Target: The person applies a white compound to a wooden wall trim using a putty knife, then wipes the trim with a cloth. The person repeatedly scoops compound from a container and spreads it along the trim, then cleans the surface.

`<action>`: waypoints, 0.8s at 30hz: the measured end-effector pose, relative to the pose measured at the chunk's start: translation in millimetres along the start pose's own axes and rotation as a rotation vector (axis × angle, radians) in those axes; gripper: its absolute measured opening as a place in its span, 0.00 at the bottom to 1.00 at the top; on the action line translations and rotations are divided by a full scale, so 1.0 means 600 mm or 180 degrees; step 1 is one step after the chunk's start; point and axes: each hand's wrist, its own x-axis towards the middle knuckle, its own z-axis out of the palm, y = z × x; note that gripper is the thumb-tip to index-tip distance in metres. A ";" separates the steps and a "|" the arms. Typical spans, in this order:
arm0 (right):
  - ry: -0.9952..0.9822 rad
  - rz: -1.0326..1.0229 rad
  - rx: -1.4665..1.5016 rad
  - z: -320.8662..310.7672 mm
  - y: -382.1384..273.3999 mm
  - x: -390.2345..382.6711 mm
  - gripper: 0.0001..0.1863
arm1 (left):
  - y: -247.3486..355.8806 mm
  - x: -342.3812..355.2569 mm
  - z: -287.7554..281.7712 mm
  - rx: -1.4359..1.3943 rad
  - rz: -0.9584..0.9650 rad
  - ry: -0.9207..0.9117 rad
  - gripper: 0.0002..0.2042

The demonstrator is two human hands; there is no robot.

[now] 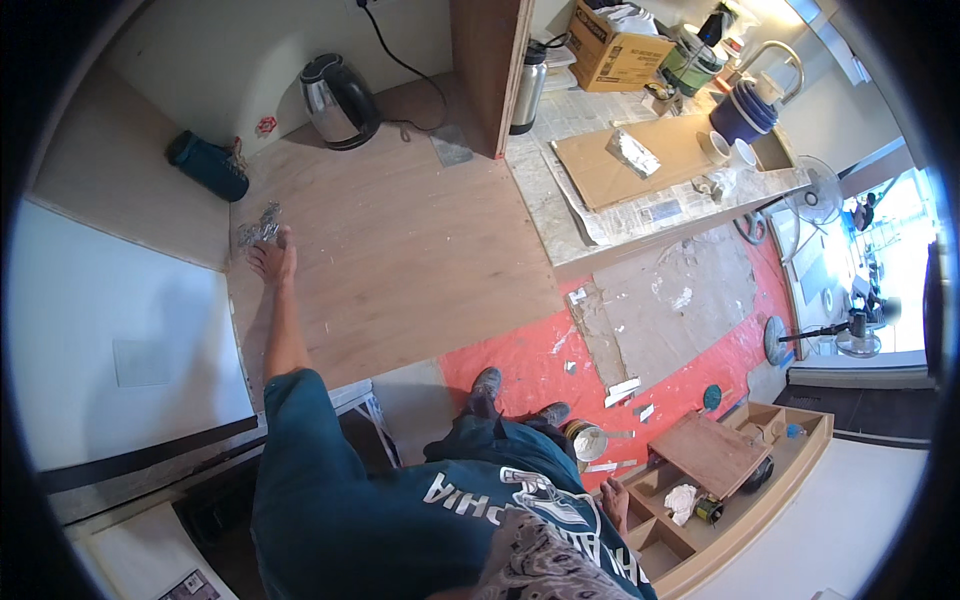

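My left arm stretches out over the plywood surface (420,250) toward its far left corner. There my left hand (272,260) lies low with its fingers apart, at the near edge of a crumpled silvery piece (262,222) that looks like foil or clear wrap. The fingertips seem to touch it. Down at my side, beside a wooden compartment tray (810,440), hangs my right hand (615,503). Its fingers are loosely curled, and nothing shows in them; my body hides part of that hand.
Behind the left hand lies a dark green bottle (208,165); an electric kettle (340,102) stands farther right. Past an upright panel (492,70), a paper-covered counter holds a steel flask (529,88), cardboard box (615,52) and blue jug (742,112). A tub (588,442) stands by my feet.
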 end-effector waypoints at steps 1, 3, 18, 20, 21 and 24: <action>-0.0044 0.0201 0.0148 0.006 -0.015 0.005 0.33 | 0.023 -0.005 -0.006 -0.0108 0.0435 0.0250 0.45; -0.0148 0.0591 0.0454 0.018 -0.040 0.007 0.35 | 0.093 -0.035 -0.007 -0.0321 0.1307 0.0765 0.45; -0.0246 0.0706 0.0620 0.073 -0.037 -0.049 0.31 | 0.368 -0.707 0.006 -0.2584 0.5712 -0.2622 0.43; 0.0099 0.0755 0.0864 0.079 -0.038 -0.066 0.31 | 0.414 -0.661 -0.046 -0.2355 0.5593 -0.2253 0.38; 0.0236 0.0797 0.0961 0.077 -0.040 -0.081 0.31 | 0.436 -0.615 -0.061 -0.2220 0.5487 -0.2085 0.36; 0.0149 0.0725 0.0774 0.070 -0.037 -0.085 0.29 | 0.494 -0.426 0.099 -0.1939 0.4005 -0.0601 0.34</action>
